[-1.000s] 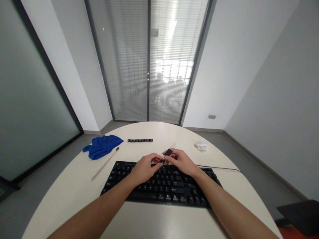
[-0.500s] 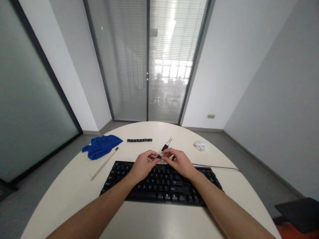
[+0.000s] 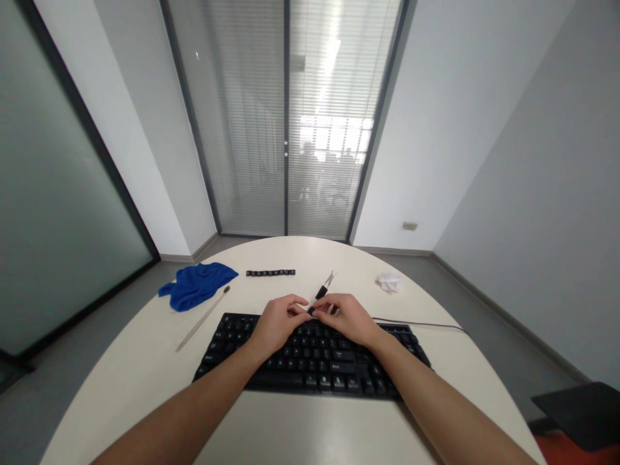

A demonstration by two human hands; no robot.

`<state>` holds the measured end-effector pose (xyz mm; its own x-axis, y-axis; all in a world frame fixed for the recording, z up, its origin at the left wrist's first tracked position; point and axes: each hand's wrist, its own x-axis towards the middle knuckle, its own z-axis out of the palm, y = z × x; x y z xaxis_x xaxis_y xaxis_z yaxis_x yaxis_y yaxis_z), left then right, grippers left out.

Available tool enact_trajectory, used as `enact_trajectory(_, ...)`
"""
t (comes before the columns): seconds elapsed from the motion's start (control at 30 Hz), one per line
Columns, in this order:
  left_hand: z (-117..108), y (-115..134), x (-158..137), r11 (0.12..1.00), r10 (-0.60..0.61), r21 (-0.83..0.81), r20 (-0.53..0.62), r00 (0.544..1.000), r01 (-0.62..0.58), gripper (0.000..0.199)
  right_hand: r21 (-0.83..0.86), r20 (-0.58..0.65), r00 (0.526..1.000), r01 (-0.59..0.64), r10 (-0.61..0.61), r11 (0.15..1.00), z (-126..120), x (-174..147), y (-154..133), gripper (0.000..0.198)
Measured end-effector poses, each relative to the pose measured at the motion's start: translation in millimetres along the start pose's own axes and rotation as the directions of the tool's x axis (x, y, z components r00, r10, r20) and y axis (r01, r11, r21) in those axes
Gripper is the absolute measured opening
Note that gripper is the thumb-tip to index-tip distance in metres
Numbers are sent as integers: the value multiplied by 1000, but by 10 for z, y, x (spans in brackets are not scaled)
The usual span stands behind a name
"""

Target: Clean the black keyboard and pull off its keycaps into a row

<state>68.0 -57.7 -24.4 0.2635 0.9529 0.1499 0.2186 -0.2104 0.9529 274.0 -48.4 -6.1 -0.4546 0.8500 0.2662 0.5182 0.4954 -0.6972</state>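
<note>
Above the top edge of the black keyboard [image 3: 300,368], my left hand [image 3: 279,321] and my right hand [image 3: 349,318] meet, fingertips pinched on a small black keycap [image 3: 310,310]. Fingers cover much of the keycap. A keycap puller [image 3: 321,292] with a black collar and wire prongs points away from me just past my right fingertips. Its pale handle runs back between the hands, partly hidden; whether my right hand also grips it is unclear. Several loose keycaps [image 3: 270,273] stand in a row further back on the table.
The round cream table [image 3: 295,426] bears a blue cloth [image 3: 196,285] and a thin pale-handled brush [image 3: 203,318] on the left. Crumpled white tissue [image 3: 389,282] lies at the right. The keyboard cable [image 3: 421,323] crosses the right edge. A chair [image 3: 581,413] stands lower right.
The keycap and both sets of fingertips have dropped slightly toward the keyboard. The puller has shifted a little toward me, and its prongs appear closer together.
</note>
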Motion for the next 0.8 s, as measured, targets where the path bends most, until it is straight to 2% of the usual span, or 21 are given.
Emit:
enact_trajectory(0.13, -3, 4, 16, 996, 17, 90, -15, 1000, -15, 13, 66, -12, 1000, -16, 17, 998, 4, -8, 25, 19)
enact_trajectory(0.33, -32, 0, 55, 993, 8, 121, -141, 990, 9, 17, 200, -78, 997, -13, 29, 980, 22, 6, 68, 14)
enact_trajectory(0.47, -43, -28, 86, 999, -11, 34, -198, 980, 18, 17, 289, -122, 988, -56, 95, 956, 53, 16, 112, 17)
enact_trajectory(0.63, -37, -52, 120, 997, -42, -68, -257, 965, 25, 18, 318, -106, 986, -90, 129, 944, 76, 27, 186, 19)
enact_trajectory(0.8, -50, -21, 134, 977, -106, -209, -337, 935, 35, 23, 167, -122, 987, -84, 106, 982, 58, 56, 263, 19)
